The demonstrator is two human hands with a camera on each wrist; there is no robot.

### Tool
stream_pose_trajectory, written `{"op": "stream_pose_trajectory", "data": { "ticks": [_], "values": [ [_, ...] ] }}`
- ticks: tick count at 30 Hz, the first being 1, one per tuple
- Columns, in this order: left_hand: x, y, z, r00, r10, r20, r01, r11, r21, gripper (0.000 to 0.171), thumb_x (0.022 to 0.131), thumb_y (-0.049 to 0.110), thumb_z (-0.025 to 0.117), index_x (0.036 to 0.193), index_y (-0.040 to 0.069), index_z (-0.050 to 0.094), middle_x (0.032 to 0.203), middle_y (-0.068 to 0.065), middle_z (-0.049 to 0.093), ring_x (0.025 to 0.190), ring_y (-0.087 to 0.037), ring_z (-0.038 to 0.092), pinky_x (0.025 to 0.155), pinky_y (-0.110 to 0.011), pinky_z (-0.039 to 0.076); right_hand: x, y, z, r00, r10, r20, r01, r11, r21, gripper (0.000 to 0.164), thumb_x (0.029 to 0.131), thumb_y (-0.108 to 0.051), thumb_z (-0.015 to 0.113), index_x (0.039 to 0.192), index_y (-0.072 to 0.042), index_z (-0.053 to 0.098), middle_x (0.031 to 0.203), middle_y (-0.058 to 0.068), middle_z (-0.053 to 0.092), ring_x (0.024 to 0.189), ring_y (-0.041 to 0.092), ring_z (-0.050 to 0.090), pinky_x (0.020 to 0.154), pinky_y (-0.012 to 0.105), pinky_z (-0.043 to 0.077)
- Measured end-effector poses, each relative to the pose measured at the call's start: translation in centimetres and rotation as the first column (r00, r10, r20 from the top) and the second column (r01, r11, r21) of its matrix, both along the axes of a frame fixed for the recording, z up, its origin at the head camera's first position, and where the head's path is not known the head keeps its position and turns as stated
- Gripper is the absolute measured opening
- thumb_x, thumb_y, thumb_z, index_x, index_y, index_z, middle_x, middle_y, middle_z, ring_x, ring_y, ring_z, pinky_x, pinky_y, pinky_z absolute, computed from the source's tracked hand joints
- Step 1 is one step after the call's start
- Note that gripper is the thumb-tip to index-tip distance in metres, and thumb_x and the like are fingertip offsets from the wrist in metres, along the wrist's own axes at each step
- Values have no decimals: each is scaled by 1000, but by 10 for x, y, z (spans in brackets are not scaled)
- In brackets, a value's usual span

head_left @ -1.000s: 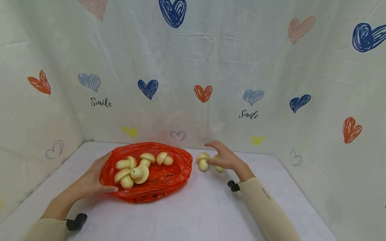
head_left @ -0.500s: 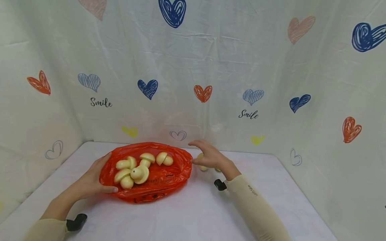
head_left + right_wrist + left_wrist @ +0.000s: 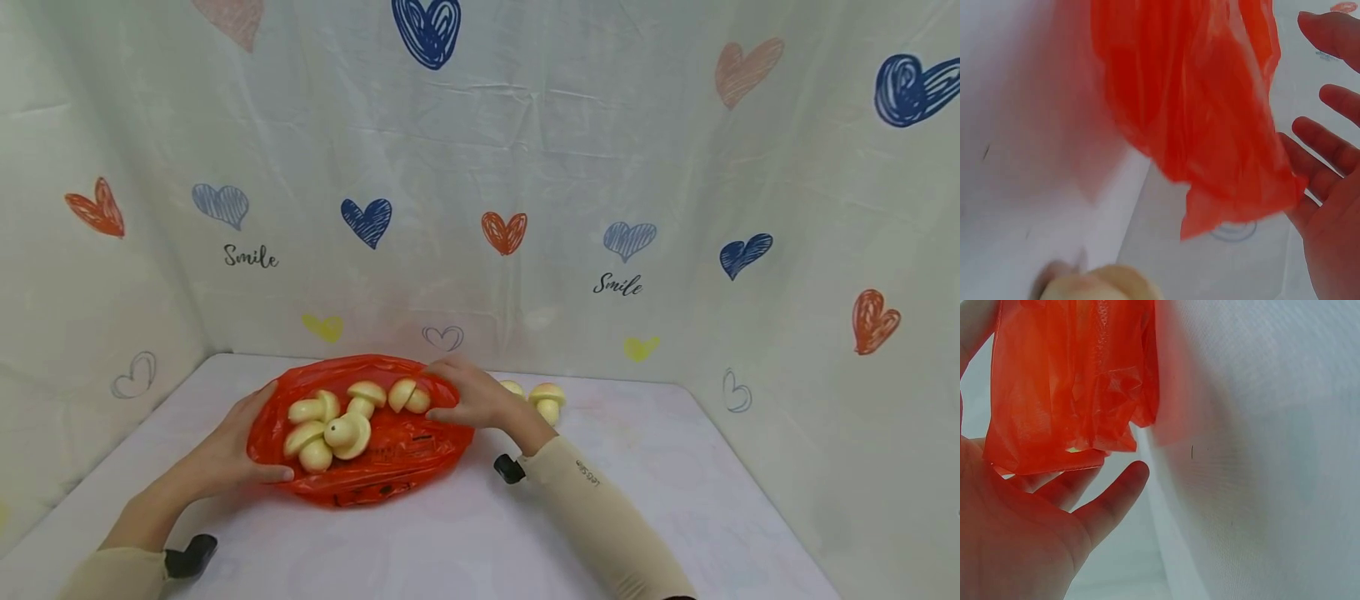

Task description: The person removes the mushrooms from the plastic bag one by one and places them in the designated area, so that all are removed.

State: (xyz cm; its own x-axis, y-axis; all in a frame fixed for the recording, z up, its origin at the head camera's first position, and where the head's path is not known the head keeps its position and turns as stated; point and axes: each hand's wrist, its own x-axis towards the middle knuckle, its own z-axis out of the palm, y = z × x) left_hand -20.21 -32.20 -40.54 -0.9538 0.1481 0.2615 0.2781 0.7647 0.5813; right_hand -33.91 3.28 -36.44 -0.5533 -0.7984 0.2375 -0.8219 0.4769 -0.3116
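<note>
A red plastic bag (image 3: 397,450) lies with its mouth spread wide, several pale yellow mushrooms (image 3: 348,433) inside it. My left hand (image 3: 225,450) rests on its left side, thumb along the front rim and fingers extended; the left wrist view shows the bag's folds beside the spread fingers (image 3: 1113,500). Over the bag's right rim reaches my right hand (image 3: 476,396), palm toward the bag and fingers loosely extended. In the right wrist view these fingers (image 3: 1329,147) are spread next to the red plastic, holding no mushroom. My right hand is close to the rightmost mushroom (image 3: 410,395) in the bag.
Two more mushrooms lie on the white table (image 3: 645,492) behind my right wrist: one mushroom (image 3: 548,398) in plain sight, another mushroom (image 3: 513,387) partly hidden by the hand. A white curtain (image 3: 558,183) printed with hearts rises behind the table and on both sides.
My right hand has moved left, from beside the two mushrooms on the table to over the bag's right rim. My left hand and the bag's mushrooms stay put.
</note>
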Motion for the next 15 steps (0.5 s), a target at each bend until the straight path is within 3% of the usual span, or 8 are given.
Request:
{"op": "stream_pose_trajectory", "data": {
  "ticks": [6, 15],
  "values": [
    [-1, -2, -2, 1000, -7, -12, 7, 1000, 9, 124, 63, 39, 87, 152, 3, 9, 144, -29, 24, 124, -48, 29, 80, -64, 49, 7, -23, -1, 998, 46, 29, -46, 999, -21, 58, 85, -42, 69, 136, -19, 51, 140, 1, 43, 124, 19, 45, 100, 39, 43],
    [1, 0, 0, 1000, -8, -12, 8, 1000, 12, 124, 62, 39, 88, 151, 2, 10, 143, -30, 24, 123, -49, 30, 81, -65, 48, 17, -53, -6, 995, 92, 40, -94, 995, 40, 60, 88, -46, 64, 140, -21, 46, 137, -7, 42, 117, 15, 49, 98, 28, 44]
  ]
}}
